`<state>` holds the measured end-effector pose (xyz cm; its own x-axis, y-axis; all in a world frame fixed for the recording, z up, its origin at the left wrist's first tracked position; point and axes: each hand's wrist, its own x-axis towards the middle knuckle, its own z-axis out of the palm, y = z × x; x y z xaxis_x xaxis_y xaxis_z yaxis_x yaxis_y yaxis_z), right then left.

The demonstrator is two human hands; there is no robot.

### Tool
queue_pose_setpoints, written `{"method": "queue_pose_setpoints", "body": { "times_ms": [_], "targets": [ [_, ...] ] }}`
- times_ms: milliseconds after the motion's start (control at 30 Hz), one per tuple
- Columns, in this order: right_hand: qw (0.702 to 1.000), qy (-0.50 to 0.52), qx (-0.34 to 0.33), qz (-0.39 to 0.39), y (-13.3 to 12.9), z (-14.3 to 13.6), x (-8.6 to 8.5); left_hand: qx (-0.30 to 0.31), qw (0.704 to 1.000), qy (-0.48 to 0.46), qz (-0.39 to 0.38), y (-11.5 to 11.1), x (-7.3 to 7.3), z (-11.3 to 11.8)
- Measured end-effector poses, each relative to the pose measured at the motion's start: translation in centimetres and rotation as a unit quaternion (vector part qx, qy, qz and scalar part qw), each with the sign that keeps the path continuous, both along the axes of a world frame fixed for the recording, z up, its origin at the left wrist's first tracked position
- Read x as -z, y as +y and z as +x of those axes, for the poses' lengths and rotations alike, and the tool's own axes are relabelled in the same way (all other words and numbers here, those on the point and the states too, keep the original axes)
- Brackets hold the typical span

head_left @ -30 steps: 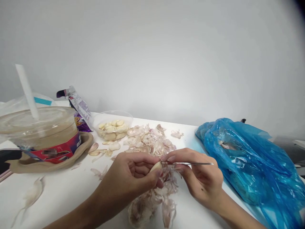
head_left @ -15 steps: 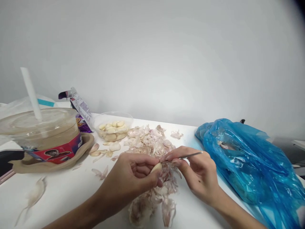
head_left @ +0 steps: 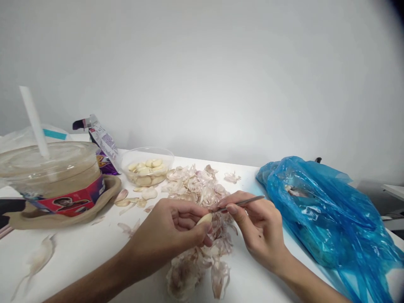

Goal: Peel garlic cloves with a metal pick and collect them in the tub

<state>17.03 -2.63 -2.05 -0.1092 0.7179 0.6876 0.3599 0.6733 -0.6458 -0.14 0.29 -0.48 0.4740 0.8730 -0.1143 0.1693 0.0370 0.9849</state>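
Observation:
Between the thumb and fingers of my left hand (head_left: 178, 227) is a pale garlic clove (head_left: 205, 219). My right hand (head_left: 257, 229) pinches a thin metal tool (head_left: 244, 202), whose inner end meets the tip of the clove; its exact kind is hard to make out. Below and behind both hands spreads a heap of papery garlic skins (head_left: 195, 185). Beyond my left hand stands a clear plastic bowl (head_left: 147, 152) with several peeled cloves in it. A few loose cloves (head_left: 149, 193) lie in front of that bowl.
At left, a large plastic cup (head_left: 63, 176) with a straw sits in a cardboard holder (head_left: 109, 191). Behind it leans a purple snack wrapper (head_left: 105, 145). A blue plastic bag (head_left: 325, 210) covers the right side. One garlic skin piece (head_left: 41, 256) lies at front left.
The view has shifted slightly, so everything sits a little further left. The metal tool lies at a slightly different angle on the clove. Both hands keep their grips.

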Motion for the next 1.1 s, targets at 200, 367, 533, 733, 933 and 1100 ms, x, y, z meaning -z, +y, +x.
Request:
{"method": "queue_pose_setpoints", "body": {
  "times_ms": [200,367,533,733,933,1100],
  "targets": [
    [1.0,0.007,0.019,0.022,0.16,-0.03,0.25,0.016,1.0,-0.006,-0.008,-0.17,-0.19,-0.02],
    [0.998,0.045,0.03,0.017,0.34,-0.02,0.47,0.031,0.999,-0.028,-0.022,-0.04,-0.4,-0.18],
    [0.997,0.07,0.031,0.017,0.23,0.0,0.39,0.006,0.995,-0.089,-0.04,0.0,-0.55,-0.09],
    [0.996,0.093,-0.001,0.004,0.13,0.02,0.18,0.032,0.994,-0.093,-0.049,0.03,-0.31,-0.19],
    [0.991,0.128,-0.04,-0.022,0.24,-0.03,0.1,0.01,0.995,-0.09,-0.051,-0.14,-0.78,-0.29],
    [0.986,0.148,-0.061,-0.056,0.35,0.03,0.18,0.008,0.998,-0.06,-0.026,-0.38,-0.76,-0.35]
  ]
}}
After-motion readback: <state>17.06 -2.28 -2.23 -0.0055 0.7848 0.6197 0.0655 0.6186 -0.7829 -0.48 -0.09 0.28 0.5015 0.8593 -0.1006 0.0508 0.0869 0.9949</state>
